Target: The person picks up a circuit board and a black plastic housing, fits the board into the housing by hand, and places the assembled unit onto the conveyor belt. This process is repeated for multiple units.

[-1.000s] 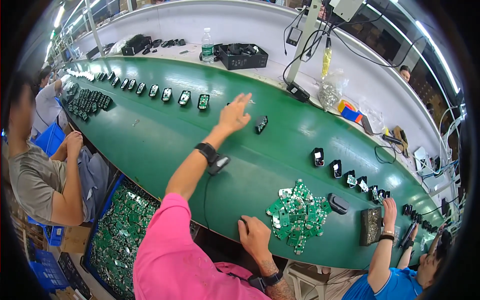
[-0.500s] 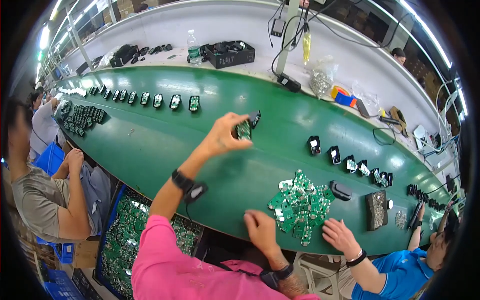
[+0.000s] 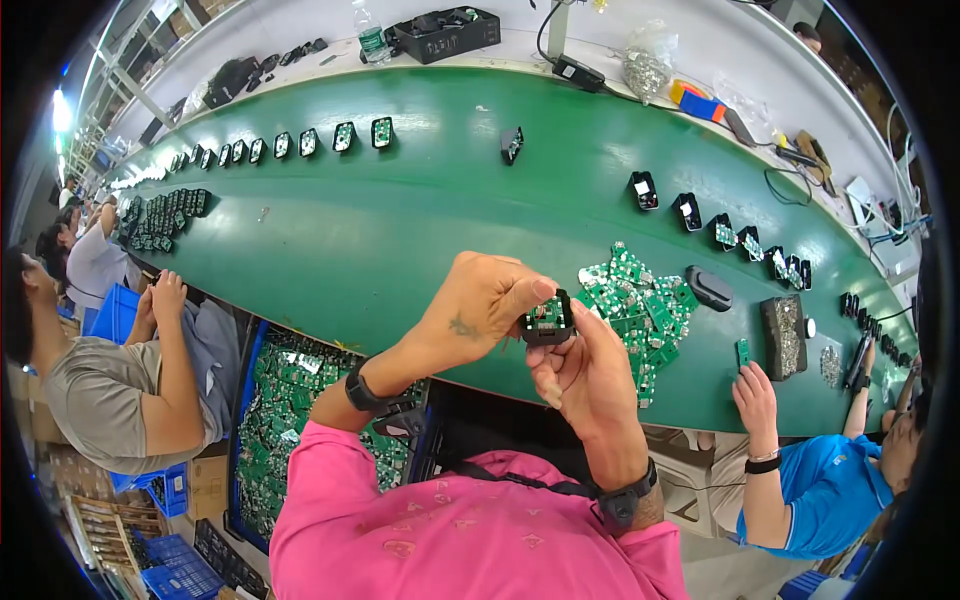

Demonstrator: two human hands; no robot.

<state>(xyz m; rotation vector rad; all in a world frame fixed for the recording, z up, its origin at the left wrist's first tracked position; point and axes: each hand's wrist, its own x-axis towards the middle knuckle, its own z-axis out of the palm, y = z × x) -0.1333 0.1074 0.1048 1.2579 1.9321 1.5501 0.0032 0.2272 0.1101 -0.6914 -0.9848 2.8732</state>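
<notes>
Close in front of me I hold a small black plastic housing (image 3: 547,336) with a green circuit board inside it. My left hand (image 3: 480,305) grips it from the left, thumb along its upper edge. My right hand (image 3: 592,375) closes on it from the right and below, fingers partly hidden. Just right of my hands lies a loose pile of green circuit boards (image 3: 655,305) on the green table (image 3: 380,240). Another black housing (image 3: 512,146) stands alone farther back.
Rows of black housings with boards, one (image 3: 382,132) at back left and one (image 3: 723,232) at right, line the table. A black case (image 3: 709,288) lies by the pile. At right a co-worker's hand (image 3: 755,395) holds a board. A bin of boards (image 3: 290,430) stands lower left.
My left hand has drawn the housing back toward me from mid-table. My right hand has risen from the table edge and now grips it too. The co-worker's hand has picked up a board.
</notes>
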